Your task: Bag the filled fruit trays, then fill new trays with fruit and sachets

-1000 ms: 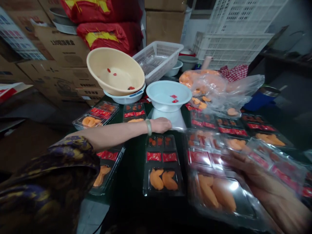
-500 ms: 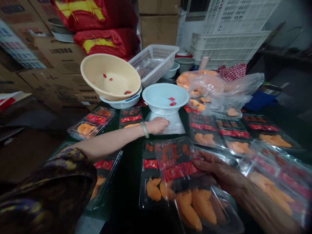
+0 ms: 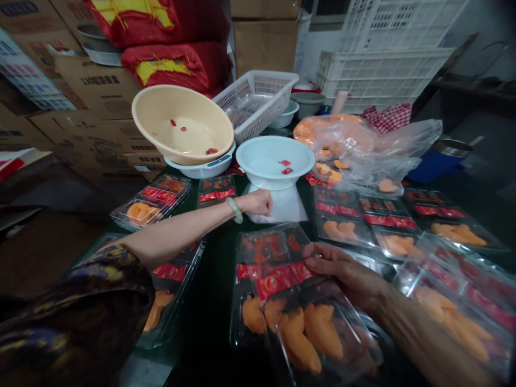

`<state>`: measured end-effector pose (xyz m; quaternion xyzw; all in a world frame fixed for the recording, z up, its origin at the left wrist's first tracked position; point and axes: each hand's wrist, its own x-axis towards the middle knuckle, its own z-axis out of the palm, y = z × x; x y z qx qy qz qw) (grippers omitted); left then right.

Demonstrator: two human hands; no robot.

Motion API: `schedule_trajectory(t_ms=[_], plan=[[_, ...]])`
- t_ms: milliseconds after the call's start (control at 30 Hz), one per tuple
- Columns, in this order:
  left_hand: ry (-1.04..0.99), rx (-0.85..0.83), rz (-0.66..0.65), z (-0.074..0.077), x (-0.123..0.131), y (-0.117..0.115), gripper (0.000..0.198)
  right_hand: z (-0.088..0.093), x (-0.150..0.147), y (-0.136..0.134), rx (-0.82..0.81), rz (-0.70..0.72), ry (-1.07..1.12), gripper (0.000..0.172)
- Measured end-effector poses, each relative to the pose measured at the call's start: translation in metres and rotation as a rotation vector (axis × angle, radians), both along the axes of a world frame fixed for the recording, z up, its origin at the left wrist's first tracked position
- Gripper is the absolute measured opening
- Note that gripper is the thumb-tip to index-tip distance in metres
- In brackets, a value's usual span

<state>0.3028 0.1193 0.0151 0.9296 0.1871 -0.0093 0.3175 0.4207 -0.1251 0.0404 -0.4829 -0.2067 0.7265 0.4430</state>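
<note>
My left hand (image 3: 258,202), a pale green bangle on its wrist, is closed on the edge of a thin clear plastic sheet (image 3: 282,207) lying at the foot of the white bowl (image 3: 274,160). My right hand (image 3: 346,274) lies with fingers stretched out on a clear-lidded food tray (image 3: 306,317) holding orange pieces and red sachets. That tray sits partly over another filled black tray (image 3: 250,301) in front of me.
Several filled trays (image 3: 151,198) cover the dark table (image 3: 217,279). A tan basin (image 3: 181,124) leans on a pale bowl at the back left. Behind stand a white basket (image 3: 258,97), a plastic bag of orange pieces (image 3: 342,140), cardboard boxes and white crates.
My right hand has slid the lidded tray leftward, over the tray in front of me. My left hand has pulled back slightly from the bowl's foot, still closed on the clear sheet.
</note>
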Motion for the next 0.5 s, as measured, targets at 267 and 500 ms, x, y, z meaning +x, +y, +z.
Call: schedule_trajectory(t_ms=[267,500], plan=[[-0.094,-0.265,-0.016,0.002,-0.015,0.007,0.025,-0.005,-0.015,0.041,0.029,0.030,0.038,0.034],[-0.259,-0.085,-0.128,0.023,-0.020,-0.011,0.014,-0.010,-0.011,0.051,0.022,0.010,-0.005,0.036]])
